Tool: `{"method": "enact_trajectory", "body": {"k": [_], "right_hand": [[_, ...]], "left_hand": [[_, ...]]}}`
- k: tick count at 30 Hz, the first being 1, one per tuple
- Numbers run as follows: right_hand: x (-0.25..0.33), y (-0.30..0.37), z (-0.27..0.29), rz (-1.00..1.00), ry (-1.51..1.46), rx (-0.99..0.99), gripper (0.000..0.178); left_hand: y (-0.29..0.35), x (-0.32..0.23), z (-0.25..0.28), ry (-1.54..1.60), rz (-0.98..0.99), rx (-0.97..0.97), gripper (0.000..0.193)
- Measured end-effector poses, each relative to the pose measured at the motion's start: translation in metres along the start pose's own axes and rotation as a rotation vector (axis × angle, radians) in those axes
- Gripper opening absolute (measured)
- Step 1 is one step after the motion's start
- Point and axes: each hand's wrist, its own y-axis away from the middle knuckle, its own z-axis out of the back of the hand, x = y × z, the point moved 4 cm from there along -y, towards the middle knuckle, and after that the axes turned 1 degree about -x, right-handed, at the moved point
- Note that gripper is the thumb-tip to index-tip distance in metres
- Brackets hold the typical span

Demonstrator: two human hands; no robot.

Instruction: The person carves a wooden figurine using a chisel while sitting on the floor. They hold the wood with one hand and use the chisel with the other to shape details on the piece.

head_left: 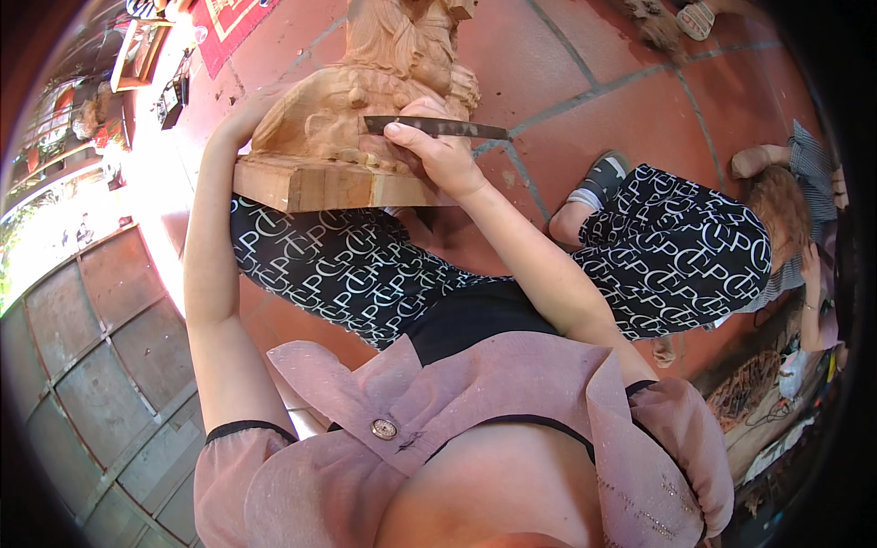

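Observation:
A carved wooden statue [320,119] of pale brown wood stands upright on its thick block base [320,185], close against my lap. My left hand [253,117] reaches round the statue's left side; its fingers are hidden behind the carving. In front of the lower right of the carving, my right hand [440,155] is closed on a thin, dark file [457,127]. The thumb lies along the tool, which points out to the right. Whether the file touches the wood, I cannot tell.
Red floor tiles [630,128] lie under and beyond the statue. To the right, another person's arm and striped sleeve [808,169] show close to my knee. Metal panels [100,356] stand at the lower left, and a red cloth [228,27] lies at the upper left.

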Motion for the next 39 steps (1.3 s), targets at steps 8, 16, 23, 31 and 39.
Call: {"method": "enact_trajectory", "body": {"k": [8,16,23,31,39], "right_hand": [[0.014,-0.001,-0.005,0.255,0.211,0.012,0.016],[-0.01,0.0,0.038,-0.025,-0.053,-0.127,0.01],[0.021,-0.011,0.005,-0.032,0.079,0.114,0.011],[0.008,-0.028,-0.008,-0.099,0.315,0.24,0.011],[0.019,-0.036,-0.002,-0.214,0.151,0.244,0.013]], "left_hand": [[-0.007,0.01,0.003,-0.015,-0.027,0.028,0.039],[-0.007,0.006,0.002,0.012,0.009,-0.013,0.04],[-0.006,0.008,0.003,0.056,0.031,-0.01,0.042],[-0.013,0.028,0.008,0.026,0.061,-0.031,0.039],[-0.006,0.002,-0.001,-0.077,-0.055,-0.002,0.037]]}}
